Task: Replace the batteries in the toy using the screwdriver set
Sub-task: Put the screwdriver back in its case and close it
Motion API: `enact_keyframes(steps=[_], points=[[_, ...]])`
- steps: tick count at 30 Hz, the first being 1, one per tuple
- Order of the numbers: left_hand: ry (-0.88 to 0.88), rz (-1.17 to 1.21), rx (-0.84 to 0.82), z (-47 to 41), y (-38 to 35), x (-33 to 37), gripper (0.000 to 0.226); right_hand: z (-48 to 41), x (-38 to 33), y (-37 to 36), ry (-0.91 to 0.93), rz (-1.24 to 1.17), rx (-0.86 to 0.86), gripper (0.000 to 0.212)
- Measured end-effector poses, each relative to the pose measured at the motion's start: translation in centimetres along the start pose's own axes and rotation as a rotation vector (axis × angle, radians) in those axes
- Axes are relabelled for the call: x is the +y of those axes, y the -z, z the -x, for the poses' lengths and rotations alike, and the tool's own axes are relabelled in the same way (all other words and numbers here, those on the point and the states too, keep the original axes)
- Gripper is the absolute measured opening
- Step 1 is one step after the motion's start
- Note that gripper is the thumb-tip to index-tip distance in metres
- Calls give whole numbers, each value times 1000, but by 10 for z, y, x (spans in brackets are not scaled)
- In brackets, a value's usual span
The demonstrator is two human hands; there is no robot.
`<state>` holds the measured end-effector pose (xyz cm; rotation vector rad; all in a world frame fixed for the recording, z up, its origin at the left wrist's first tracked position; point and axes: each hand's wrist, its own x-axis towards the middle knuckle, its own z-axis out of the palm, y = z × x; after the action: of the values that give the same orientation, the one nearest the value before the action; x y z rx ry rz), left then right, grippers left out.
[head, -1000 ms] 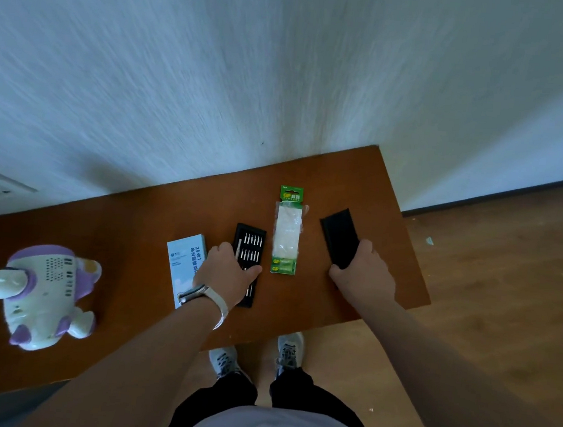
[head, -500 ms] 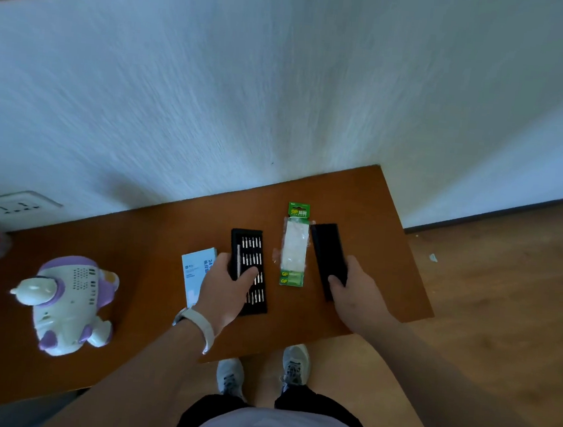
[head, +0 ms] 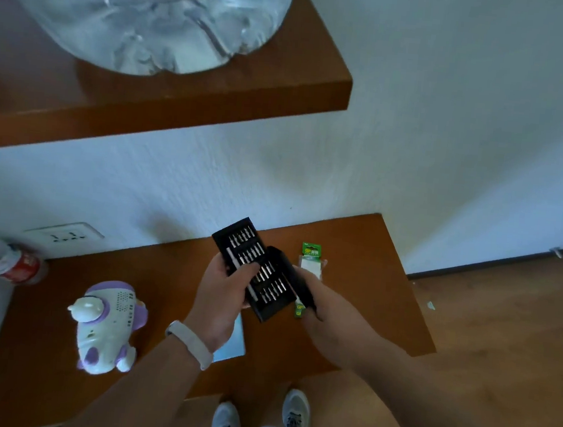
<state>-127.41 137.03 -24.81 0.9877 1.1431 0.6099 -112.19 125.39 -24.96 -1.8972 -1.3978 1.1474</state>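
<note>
My left hand [head: 222, 297] grips a black tray of screwdriver bits [head: 251, 265] lifted above the table, thumb lying across the bits. My right hand [head: 325, 317] holds the black case cover [head: 291, 279] against the tray's right edge. A green and white battery pack [head: 311, 261] lies on the brown table [head: 369, 290] just behind my right hand. The white and purple toy [head: 106, 327] lies on the table to the left, apart from both hands.
A light blue box [head: 235, 343] lies under my left wrist. A bottle with a red label [head: 13, 265] lies at the table's far left by a wall socket [head: 64, 235]. A brown shelf [head: 181, 100] with a clear water jug [head: 148, 11] hangs overhead.
Both hands lifted the bit tray and the black cover off the table and brought them together. The camera tilted up, bringing the shelf and jug into view.
</note>
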Motion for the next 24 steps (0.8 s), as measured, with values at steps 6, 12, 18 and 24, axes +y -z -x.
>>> enact_keyframes(steps=[6, 12, 18, 24], points=[[-26, 30, 11, 8, 14, 15, 21, 2, -19, -11, 84, 6, 23, 60], [-13, 104, 60, 11, 27, 26, 19, 2, -35, -19, 116, 28, 37, 66], [-37, 123, 86, 13, 33, 38, 17, -2, -45, -22, 132, 193, 106, 62], [-53, 199, 128, 18, 40, 51, 13, -1, -46, -24, 171, 373, 184, 71]])
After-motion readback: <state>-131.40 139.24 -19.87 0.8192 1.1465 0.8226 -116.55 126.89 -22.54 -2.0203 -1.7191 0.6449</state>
